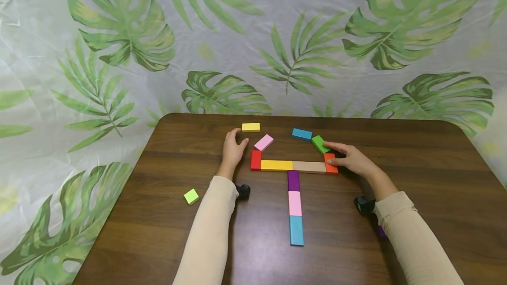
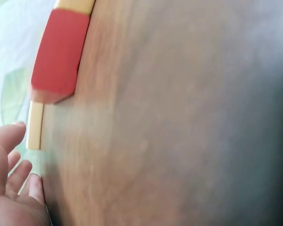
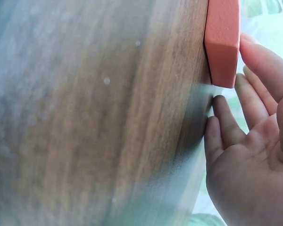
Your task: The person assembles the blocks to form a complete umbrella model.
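Flat wooden blocks lie on the brown table in a figure. My left hand is just left of a tilted pink block and a red block, its fingers spread and holding nothing. Its fingertips are close to a yellow block at the back. With its thumb at an orange block and a fingertip at a green block, my right hand has its fingers extended. In the right wrist view the thumb touches the top of the orange block. A blue block lies beside the green one.
A longer yellow block and a tan block form a row between red and orange. Below run purple, pink and light blue blocks. A lime block lies left; a purple piece shows by my right sleeve.
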Demonstrator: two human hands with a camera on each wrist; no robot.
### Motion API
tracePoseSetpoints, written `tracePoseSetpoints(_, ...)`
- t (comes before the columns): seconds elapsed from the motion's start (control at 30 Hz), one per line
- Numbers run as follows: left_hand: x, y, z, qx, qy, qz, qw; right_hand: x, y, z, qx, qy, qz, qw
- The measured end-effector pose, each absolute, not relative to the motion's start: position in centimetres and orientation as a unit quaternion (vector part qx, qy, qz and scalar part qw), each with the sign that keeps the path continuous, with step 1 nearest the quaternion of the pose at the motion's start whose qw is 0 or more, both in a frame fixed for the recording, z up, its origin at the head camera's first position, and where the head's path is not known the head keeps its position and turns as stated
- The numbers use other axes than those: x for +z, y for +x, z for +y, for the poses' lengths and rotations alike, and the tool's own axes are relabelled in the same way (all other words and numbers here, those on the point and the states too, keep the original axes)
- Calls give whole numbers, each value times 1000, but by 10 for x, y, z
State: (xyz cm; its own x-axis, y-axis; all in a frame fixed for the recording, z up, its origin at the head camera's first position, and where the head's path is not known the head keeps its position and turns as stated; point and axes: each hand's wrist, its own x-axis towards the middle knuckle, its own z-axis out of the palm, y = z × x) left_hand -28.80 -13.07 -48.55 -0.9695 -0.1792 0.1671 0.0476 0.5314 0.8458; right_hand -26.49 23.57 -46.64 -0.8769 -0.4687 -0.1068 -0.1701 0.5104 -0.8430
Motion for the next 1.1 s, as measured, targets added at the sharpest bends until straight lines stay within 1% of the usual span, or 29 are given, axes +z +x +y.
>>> tracePoseSetpoints(0.3,-483,-294,-136,-443,7,-891,97,-466,-264,235,-456,-188,855,160)
tracePoseSetpoints(0.5,-480,-299,-139,-399,-5,-916,55,-467,-265,236,-459,-186,854,161)
tracePoseSetpoints(0.73,-474,-301,-139,-371,5,-929,9,-467,-265,235,-462,-181,853,163)
tracePoseSetpoints(0.83,-473,-300,-139,-362,7,-932,4,-467,-265,235,-466,-179,851,163)
tracePoseSetpoints(1.1,-473,-298,-138,-350,-2,-937,19,-467,-264,235,-459,-184,856,154)
